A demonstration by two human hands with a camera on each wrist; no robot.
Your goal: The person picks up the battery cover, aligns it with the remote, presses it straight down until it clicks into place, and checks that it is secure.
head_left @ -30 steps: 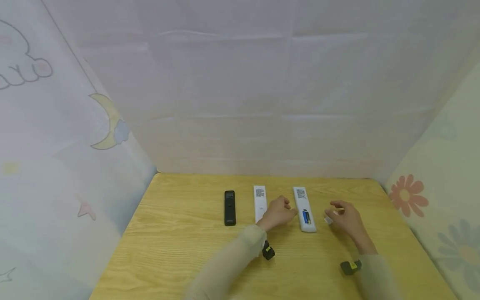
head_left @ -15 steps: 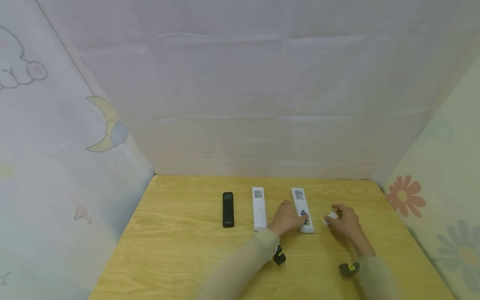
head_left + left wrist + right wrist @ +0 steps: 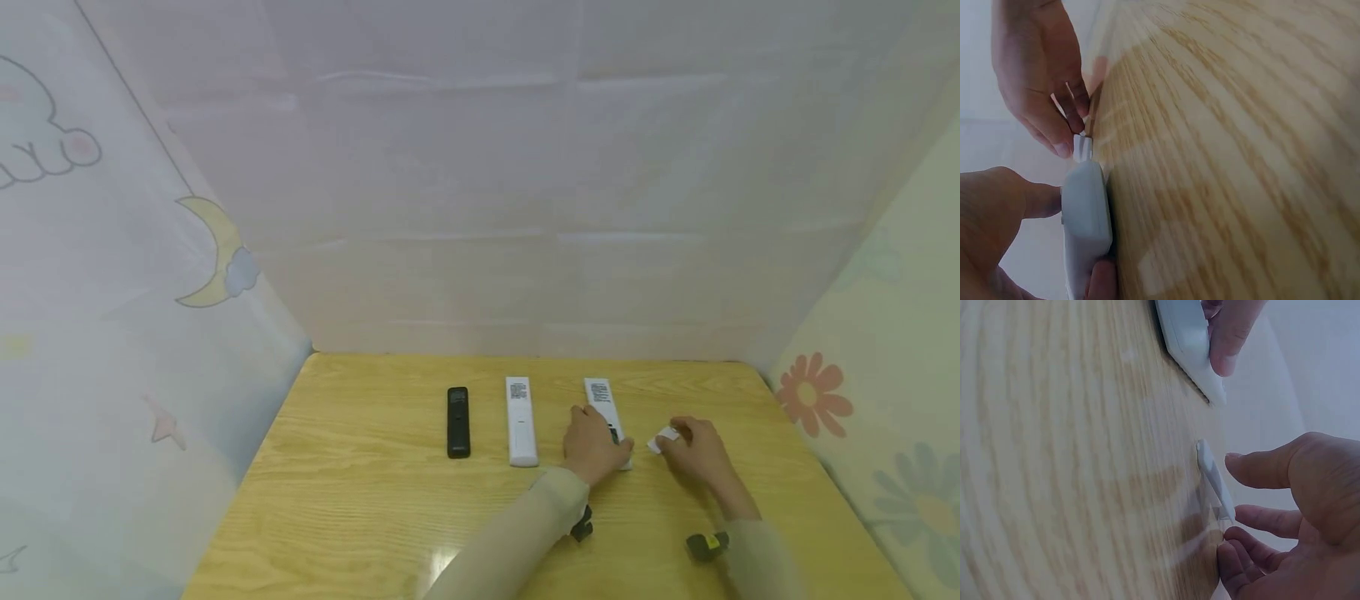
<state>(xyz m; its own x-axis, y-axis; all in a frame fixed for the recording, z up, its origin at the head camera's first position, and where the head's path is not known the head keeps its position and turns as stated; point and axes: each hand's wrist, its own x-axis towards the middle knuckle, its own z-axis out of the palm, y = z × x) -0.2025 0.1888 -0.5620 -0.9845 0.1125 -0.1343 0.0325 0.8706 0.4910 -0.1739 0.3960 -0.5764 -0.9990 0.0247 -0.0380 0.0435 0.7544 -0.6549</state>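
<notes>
White plastic lies in the grip of your left hand: it holds the open remote control by its lower part, thumb on the upper face and a finger at the far side, down by the wooden surface. Your hand hides most of that remote's compartment; only a small dark green patch shows. Just to the right of the open remote control, your right hand has the small white battery cover at its fingertips, fingers bent. The cover is tilted, apart from the remote in the head view; whether your thumb presses on it, you can't tell. To the left of the open remote control lies a second white remote, roughly parallel, and farther left a black remote. Both sit apart from your hands.
</notes>
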